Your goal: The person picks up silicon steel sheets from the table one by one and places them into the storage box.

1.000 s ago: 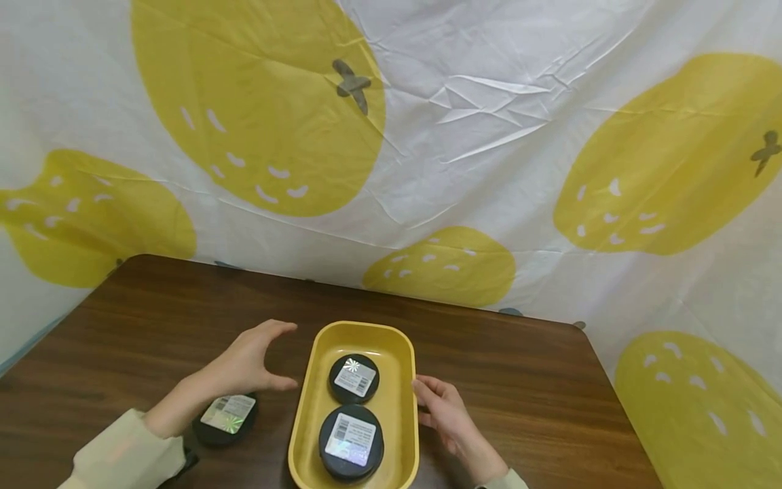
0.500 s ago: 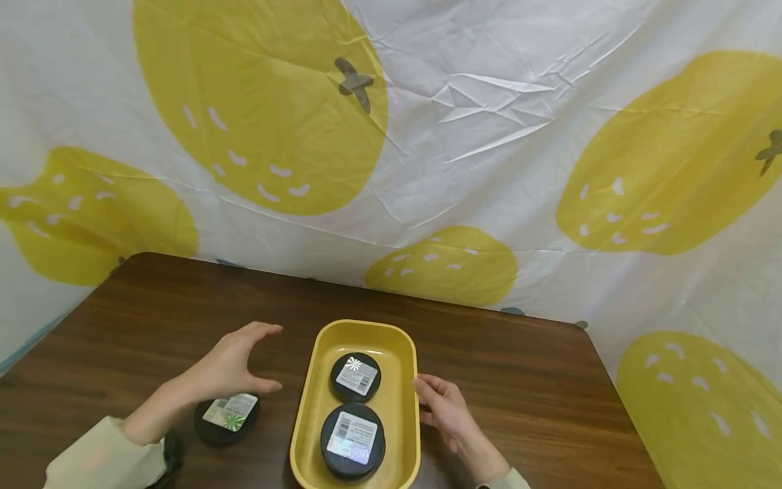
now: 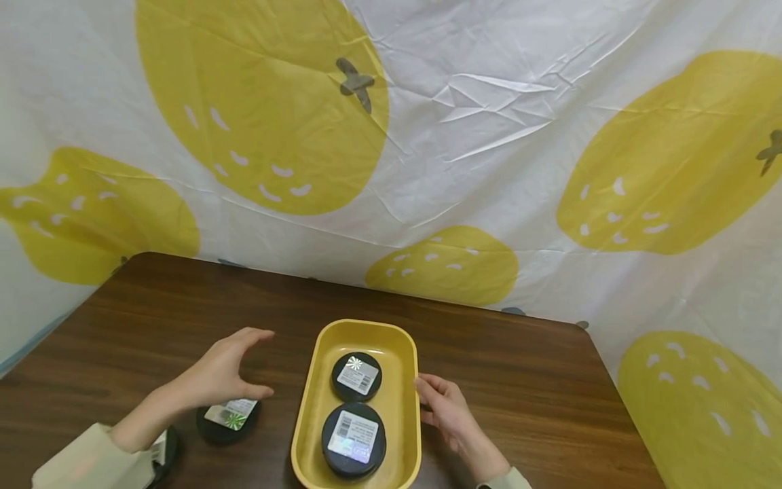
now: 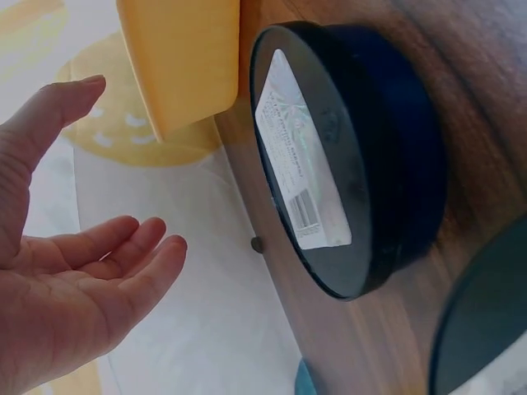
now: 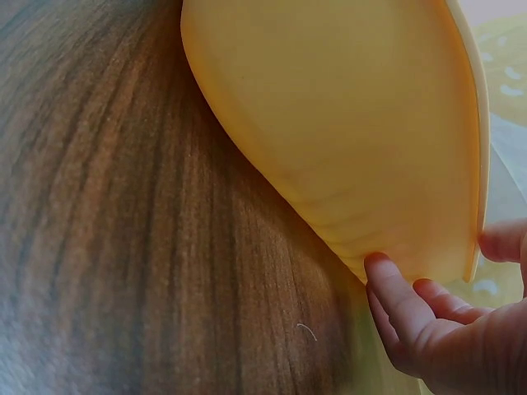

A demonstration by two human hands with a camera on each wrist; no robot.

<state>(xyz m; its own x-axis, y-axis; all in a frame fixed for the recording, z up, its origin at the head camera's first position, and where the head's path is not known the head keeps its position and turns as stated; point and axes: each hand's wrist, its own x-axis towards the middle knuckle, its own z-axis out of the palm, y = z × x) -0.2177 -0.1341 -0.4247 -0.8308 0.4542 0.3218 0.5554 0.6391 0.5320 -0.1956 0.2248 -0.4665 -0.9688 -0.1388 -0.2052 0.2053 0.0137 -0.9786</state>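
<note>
A yellow tray (image 3: 391,387) stands lengthwise on the table. Inside are a far black round container (image 3: 356,375) and a nearer, larger-looking one (image 3: 353,435), both with white labels. My right hand (image 3: 449,411) holds the tray's right side, thumb at the rim and fingers against the outer wall (image 5: 354,123). To the left of the tray, my left hand (image 3: 220,373) is held with thumb and fingers apart and nothing between them. A labelled black round container (image 3: 229,418) lies below that hand, partly hidden by it. Another black container (image 3: 165,451) shows beside the left sleeve, mostly covered.
The dark wood table (image 3: 519,380) extends around the tray. Behind it hangs a white cloth (image 3: 476,170) printed with yellow fruit.
My left hand has drawn leftward, away from the tray. More of the container beside the left sleeve shows now. The right hand stays at the tray's side.
</note>
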